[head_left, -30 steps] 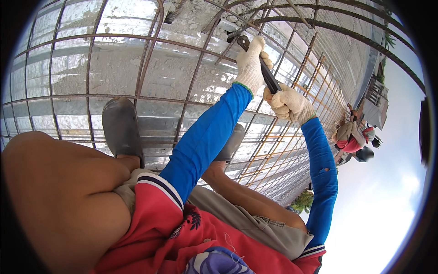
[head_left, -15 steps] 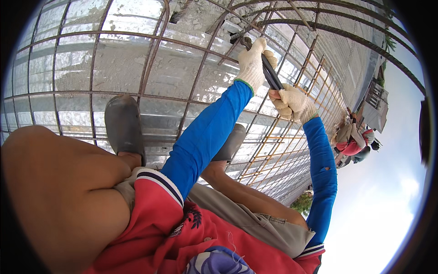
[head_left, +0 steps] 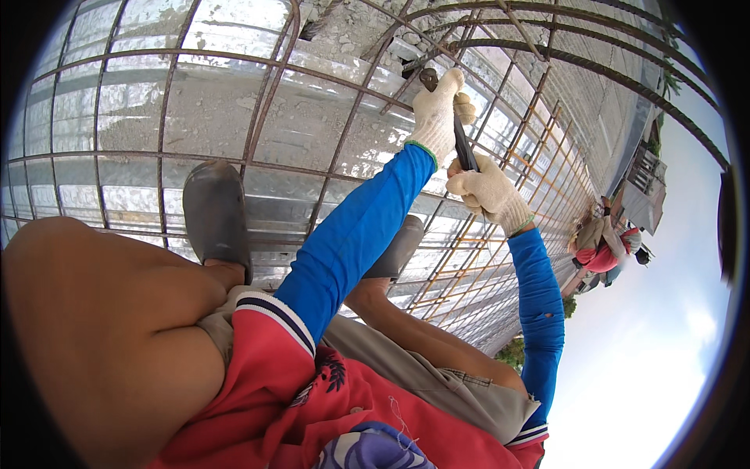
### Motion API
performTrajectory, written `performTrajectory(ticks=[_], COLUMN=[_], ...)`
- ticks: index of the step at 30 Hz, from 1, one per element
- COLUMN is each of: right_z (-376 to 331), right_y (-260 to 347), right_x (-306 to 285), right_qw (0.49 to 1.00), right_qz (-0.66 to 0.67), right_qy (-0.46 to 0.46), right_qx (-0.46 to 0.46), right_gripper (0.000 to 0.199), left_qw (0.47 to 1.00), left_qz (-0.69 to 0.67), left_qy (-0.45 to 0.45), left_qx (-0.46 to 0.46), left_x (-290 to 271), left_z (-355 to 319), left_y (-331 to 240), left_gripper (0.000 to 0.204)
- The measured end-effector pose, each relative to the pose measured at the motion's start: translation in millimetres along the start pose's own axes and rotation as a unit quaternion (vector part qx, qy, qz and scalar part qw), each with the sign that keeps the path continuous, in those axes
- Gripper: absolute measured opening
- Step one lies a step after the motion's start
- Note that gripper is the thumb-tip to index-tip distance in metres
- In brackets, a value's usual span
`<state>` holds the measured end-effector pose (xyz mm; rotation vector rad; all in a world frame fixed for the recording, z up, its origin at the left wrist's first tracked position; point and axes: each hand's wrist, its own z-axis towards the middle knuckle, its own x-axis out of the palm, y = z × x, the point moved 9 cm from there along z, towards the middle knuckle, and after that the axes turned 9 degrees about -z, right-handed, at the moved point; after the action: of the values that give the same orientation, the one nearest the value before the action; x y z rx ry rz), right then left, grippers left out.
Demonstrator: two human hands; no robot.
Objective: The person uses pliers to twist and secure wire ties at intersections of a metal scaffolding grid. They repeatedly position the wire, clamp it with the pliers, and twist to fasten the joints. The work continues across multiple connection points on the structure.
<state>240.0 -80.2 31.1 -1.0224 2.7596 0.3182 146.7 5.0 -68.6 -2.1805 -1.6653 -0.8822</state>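
Both my hands wear white knitted gloves over blue sleeves. My left hand (head_left: 437, 109) grips the upper part of a dark metal tool (head_left: 462, 148), close to its head (head_left: 428, 78), which rests on a crossing of the rusty rebar grid (head_left: 258, 148). My right hand (head_left: 488, 191) holds the lower end of the same tool's handle. I squat on the grid, with my two grey shoes (head_left: 215, 211) on the bars.
Corrugated metal decking (head_left: 125, 117) lies under the rebar mesh. A second shoe (head_left: 397, 248) sits near my right knee. Another person in red (head_left: 603, 246) crouches on the grid at the far right. Buildings and sky show beyond the deck's edge.
Both hands and the tool stay at the same rebar crossing; they have shifted only slightly, and the handle sits a little steeper.
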Motion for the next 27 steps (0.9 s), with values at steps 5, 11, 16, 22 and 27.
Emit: performTrajectory(ticks=[5,11,16,22,27], right_z=[-8.9,-6.5,-8.2,4.8,0.1], right_y=[7.0,17.1,-0.9,20.7,-4.4], right_x=[-5.5,-20.5,-10.9,-20.9,5.2], right_qw=[0.986,0.967,0.967,0.88,0.968], right_qz=[0.146,-0.176,0.217,-0.37,0.224], right_qy=[0.074,-0.175,0.131,-0.283,0.111], right_qx=[-0.025,-0.061,-0.029,-0.092,-0.02], right_gripper=[0.038,0.034,0.028,0.023,0.036], left_qw=[1.0,0.999,0.999,0.995,0.999], left_qz=[-0.008,-0.029,-0.035,0.031,0.032], left_qy=[0.005,-0.024,-0.005,-0.054,-0.021], left_qx=[-0.026,0.017,0.01,0.072,0.031], left_x=[0.6,4.7,2.5,-5.3,1.7], left_z=[3.7,-0.1,5.1,10.0,-3.6], left_y=[8.8,2.1,8.0,-6.4,-8.5], left_gripper=[0.039,0.032,0.03,0.03,0.032])
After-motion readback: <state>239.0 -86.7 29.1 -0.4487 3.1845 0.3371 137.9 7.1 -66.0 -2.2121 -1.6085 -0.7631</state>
